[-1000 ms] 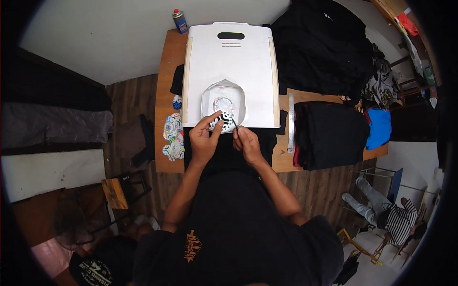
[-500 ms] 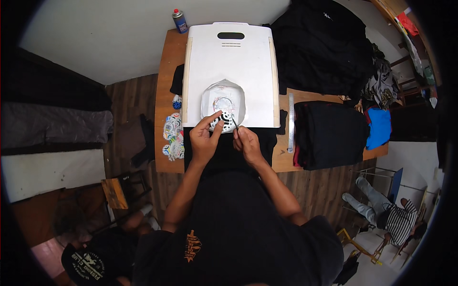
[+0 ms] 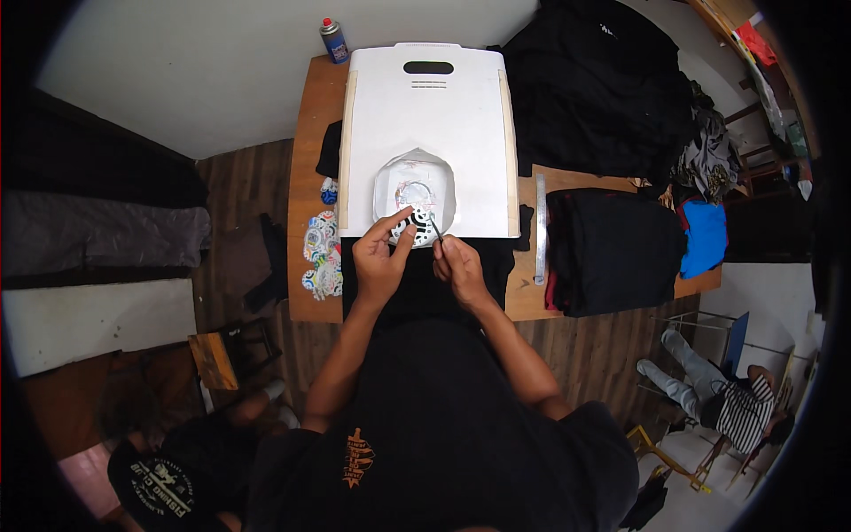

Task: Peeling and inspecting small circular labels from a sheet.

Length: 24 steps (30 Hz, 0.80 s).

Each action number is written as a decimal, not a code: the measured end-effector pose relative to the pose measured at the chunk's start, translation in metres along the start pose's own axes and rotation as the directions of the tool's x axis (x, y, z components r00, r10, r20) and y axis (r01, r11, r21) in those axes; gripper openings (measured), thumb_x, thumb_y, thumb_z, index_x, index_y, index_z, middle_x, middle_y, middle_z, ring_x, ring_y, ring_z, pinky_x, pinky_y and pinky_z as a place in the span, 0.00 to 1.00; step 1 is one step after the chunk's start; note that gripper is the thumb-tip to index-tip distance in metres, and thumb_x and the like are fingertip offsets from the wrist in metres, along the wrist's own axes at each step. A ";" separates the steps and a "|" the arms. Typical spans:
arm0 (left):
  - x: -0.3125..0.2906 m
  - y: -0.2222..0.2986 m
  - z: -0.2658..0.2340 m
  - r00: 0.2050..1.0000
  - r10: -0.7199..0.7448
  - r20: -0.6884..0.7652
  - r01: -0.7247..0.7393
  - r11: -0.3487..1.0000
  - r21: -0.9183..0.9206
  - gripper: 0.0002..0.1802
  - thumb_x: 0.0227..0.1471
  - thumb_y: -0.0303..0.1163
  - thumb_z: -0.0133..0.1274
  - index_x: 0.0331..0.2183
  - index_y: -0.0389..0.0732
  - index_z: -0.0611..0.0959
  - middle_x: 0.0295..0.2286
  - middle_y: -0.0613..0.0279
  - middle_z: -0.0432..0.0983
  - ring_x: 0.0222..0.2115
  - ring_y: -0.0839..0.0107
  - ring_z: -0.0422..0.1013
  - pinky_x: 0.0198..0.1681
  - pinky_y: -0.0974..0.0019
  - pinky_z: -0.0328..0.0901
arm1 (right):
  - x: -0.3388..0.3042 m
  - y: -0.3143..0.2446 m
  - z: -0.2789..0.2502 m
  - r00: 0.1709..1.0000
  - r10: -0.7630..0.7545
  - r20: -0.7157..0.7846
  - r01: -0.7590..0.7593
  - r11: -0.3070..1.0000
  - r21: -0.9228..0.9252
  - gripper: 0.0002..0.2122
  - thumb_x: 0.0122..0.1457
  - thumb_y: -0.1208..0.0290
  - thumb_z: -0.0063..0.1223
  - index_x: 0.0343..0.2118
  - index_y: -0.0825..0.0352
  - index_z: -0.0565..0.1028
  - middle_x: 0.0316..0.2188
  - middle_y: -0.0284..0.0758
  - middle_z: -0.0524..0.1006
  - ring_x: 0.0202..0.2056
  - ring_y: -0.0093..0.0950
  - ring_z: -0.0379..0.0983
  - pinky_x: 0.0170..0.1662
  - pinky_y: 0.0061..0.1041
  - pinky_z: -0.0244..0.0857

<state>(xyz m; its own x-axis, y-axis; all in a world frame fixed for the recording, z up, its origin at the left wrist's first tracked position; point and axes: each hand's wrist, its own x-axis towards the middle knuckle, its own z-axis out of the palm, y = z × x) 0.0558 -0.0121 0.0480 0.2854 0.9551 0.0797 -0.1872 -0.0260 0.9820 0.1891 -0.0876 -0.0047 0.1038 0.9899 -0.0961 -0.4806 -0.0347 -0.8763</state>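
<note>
My left hand (image 3: 379,264) is closed on the edge of a round piece (image 3: 424,233) with a black-and-white pattern, thumb and forefinger on it. A thin dark pointed tool (image 3: 436,227) is pinched in my right hand (image 3: 460,269). Its tip meets the right side of the round piece; its exact kind is too small to make out. Both hands are at the near edge of a white-walled, roughly rounded holder (image 3: 383,188). This sits at the near end of a white board (image 3: 429,124) with a dark slot.
Round colourful printed pieces (image 3: 322,244) lie left of the board on the wooden table (image 3: 312,106). A spray can (image 3: 334,41) stands at the back left. To the right are a metal ruler (image 3: 540,230), folded black cloth (image 3: 612,253) and a blue cloth (image 3: 704,239). Two people are nearby.
My hands, the round piece and the tool stay in nearly the same place. The person at lower left has shifted slightly, and the one at right has moved an arm.
</note>
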 end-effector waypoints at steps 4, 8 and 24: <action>0.001 -0.001 0.000 1.000 0.003 0.006 -0.003 1.000 0.003 0.17 0.54 0.16 0.55 0.48 0.27 0.79 0.39 0.56 0.77 0.41 0.76 0.70 0.47 0.74 0.64 | 0.001 0.000 -0.002 1.000 -0.010 0.004 0.010 1.000 -0.007 0.15 0.71 0.60 0.37 0.30 0.65 0.67 0.15 0.22 0.55 0.16 0.14 0.47 0.21 0.18 0.44; 0.001 -0.005 -0.001 1.000 -0.005 0.001 0.005 1.000 -0.007 0.17 0.54 0.16 0.55 0.48 0.27 0.79 0.40 0.55 0.77 0.42 0.76 0.71 0.48 0.73 0.64 | 0.001 -0.002 -0.001 1.000 0.004 -0.002 -0.004 1.000 -0.008 0.15 0.71 0.60 0.37 0.30 0.65 0.67 0.15 0.22 0.55 0.16 0.14 0.48 0.21 0.18 0.44; 0.000 -0.004 -0.004 0.999 -0.046 -0.008 0.046 0.999 -0.008 0.17 0.54 0.16 0.55 0.47 0.26 0.78 0.39 0.56 0.77 0.42 0.75 0.71 0.47 0.74 0.65 | 0.000 0.001 -0.002 1.000 0.018 -0.021 -0.017 0.999 0.028 0.15 0.71 0.59 0.36 0.31 0.65 0.67 0.14 0.22 0.55 0.16 0.14 0.47 0.20 0.18 0.44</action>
<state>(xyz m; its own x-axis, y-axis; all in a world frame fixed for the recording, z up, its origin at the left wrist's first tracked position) 0.0532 -0.0110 0.0436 0.2866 0.9575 0.0332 -0.1818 0.0204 0.9831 0.1897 -0.0883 -0.0067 0.1131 0.9861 -0.1215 -0.5067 -0.0480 -0.8608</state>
